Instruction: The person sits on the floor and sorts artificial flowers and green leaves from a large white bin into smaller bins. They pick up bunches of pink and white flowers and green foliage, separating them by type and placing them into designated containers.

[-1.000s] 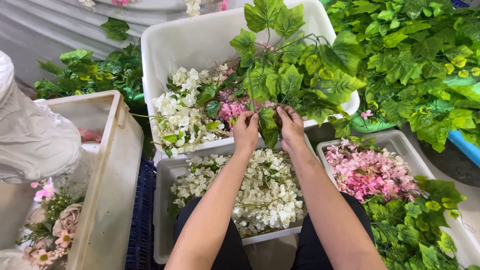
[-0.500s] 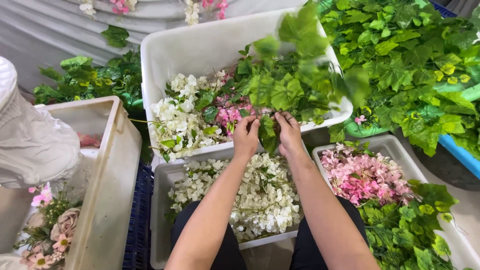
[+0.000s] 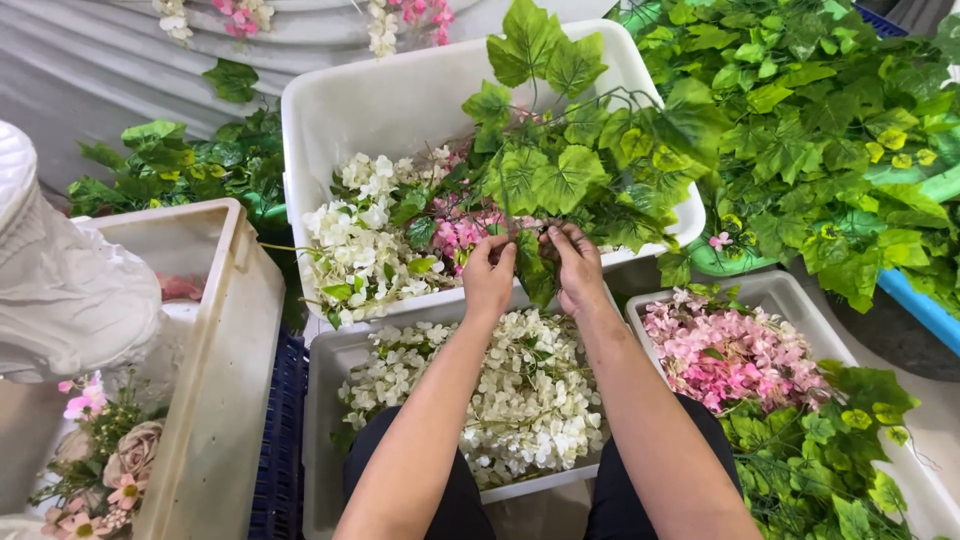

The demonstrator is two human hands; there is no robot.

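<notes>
1. Green leaf vine (image 3: pixel 575 150), an artificial sprig with broad lobed leaves, is held up by both hands at its lower end, and it is spread above and beyond the fingers.
2. The left hand (image 3: pixel 489 278) is closed around the base of the vine, with the fingers curled on the stems.
3. The right hand (image 3: pixel 577 268) is also closed on the same base, just beside the left hand, and one dark leaf is seen hanging between the two hands.
4. Directly behind the hands a large white tub (image 3: pixel 400 100) is placed; white blossoms (image 3: pixel 355 240) are seen in it to the left of the left hand, and small pink blossoms (image 3: pixel 465 232) lie close to the left hand's fingertips.
5. Below the wrists and forearms a second tray (image 3: pixel 322 420) filled with cream-white petals (image 3: pixel 510 400) is found.
6. To the right of the right forearm a tray of pink flowers (image 3: pixel 725 350) is set, with more green leaves near it.
7. Far to the right of the right hand a big heap of green foliage (image 3: pixel 830 120) is piled.
8. Well apart on the left side, a beige bin (image 3: pixel 225 380) and a white carved object (image 3: pixel 60 290) are visible.
</notes>
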